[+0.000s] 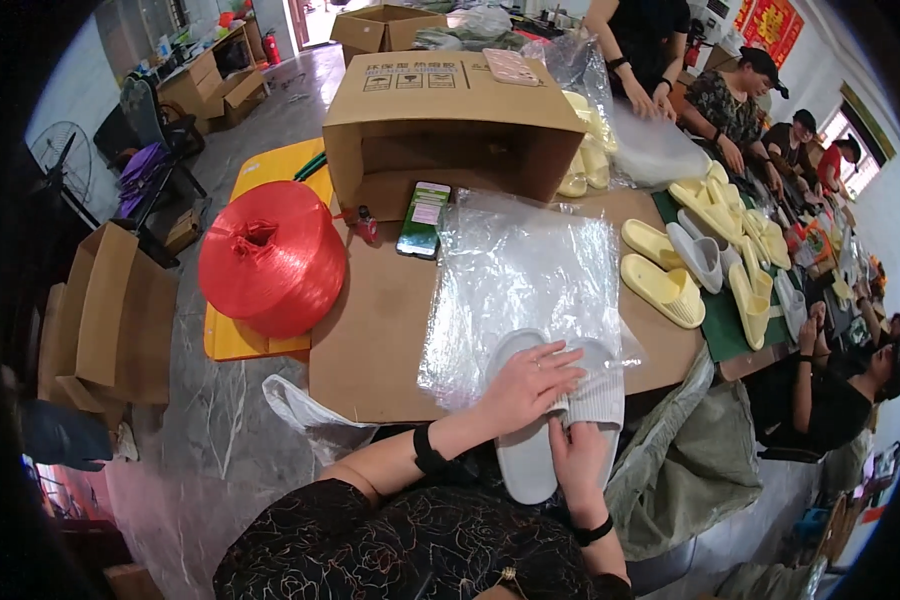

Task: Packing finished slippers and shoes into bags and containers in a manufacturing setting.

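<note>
A pair of pale grey slippers (pixel 526 465) lies side by side at the table's near edge, toes pointing away from me. Their toe ends are inside a clear plastic bag (pixel 530 260) spread flat on the cardboard. My left hand (pixel 532 382) rests across the slippers from the left, its fingers stretched out over the bag's mouth and the straps. At the right slipper, my right hand (pixel 578 460) grips by the strap opening, some of its fingers hidden inside.
Behind the bag stands an open cardboard box (pixel 450 100). A phone (pixel 424 218) and a red twine roll (pixel 272 258) sit to the left. Yellow slippers (pixel 662 290) lie to the right. Several co-workers stand along the table; a grey-green sack (pixel 690 465) hangs near my right.
</note>
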A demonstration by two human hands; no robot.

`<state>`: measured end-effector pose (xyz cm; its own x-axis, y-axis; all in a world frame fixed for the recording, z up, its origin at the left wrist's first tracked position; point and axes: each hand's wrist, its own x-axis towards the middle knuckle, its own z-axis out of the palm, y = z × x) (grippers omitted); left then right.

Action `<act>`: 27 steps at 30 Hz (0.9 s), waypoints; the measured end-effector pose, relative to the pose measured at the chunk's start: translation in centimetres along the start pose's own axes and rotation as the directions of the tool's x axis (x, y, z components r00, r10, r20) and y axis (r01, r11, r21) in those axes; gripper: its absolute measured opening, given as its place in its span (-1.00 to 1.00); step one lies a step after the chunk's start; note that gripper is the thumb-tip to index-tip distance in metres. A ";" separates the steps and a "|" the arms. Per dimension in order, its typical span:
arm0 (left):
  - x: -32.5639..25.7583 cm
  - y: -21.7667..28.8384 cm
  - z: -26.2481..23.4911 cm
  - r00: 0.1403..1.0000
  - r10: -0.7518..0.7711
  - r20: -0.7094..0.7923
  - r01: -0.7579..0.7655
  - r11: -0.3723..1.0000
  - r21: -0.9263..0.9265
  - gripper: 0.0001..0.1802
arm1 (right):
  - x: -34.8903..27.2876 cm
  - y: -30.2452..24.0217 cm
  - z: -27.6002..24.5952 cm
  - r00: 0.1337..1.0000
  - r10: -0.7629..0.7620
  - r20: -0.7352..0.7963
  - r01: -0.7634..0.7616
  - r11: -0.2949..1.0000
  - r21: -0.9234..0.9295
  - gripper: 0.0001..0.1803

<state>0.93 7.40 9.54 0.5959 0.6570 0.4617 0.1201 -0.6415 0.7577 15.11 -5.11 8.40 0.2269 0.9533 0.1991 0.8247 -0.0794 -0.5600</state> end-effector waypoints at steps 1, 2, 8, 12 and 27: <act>0.3 -0.2 -0.2 1.000 -0.001 -0.003 0.001 1.000 0.001 -0.67 | -0.4 0.0 -0.2 1.000 0.004 0.013 -0.003 0.998 -0.064 -0.83; 0.5 -0.4 -0.4 0.997 -0.043 -0.056 0.040 0.997 -0.064 -0.68 | -0.6 -0.2 -0.4 0.998 -0.021 -0.059 0.019 0.999 -0.044 -0.82; 2.1 -1.0 -2.3 0.964 -0.176 -0.199 0.112 0.949 -0.293 -0.71 | -2.7 2.0 -2.8 0.993 -0.109 0.052 0.118 0.967 -0.228 -0.80; 3.0 -0.9 -3.0 0.962 -0.253 -0.103 0.186 0.882 -0.432 -0.72 | -3.1 1.8 -3.9 0.942 -0.300 0.152 0.327 0.921 -0.213 -0.80; 1.3 2.8 -2.3 0.948 0.219 0.230 -0.272 0.934 0.232 -0.65 | -0.7 1.0 -2.8 0.987 0.090 -0.131 -0.071 0.987 0.142 -0.78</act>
<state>0.20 7.38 13.28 0.7740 0.3915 0.4976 0.1342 -0.8695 0.4754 17.22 -6.69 10.00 0.3659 0.8961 0.2512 0.7243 -0.1047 -0.6815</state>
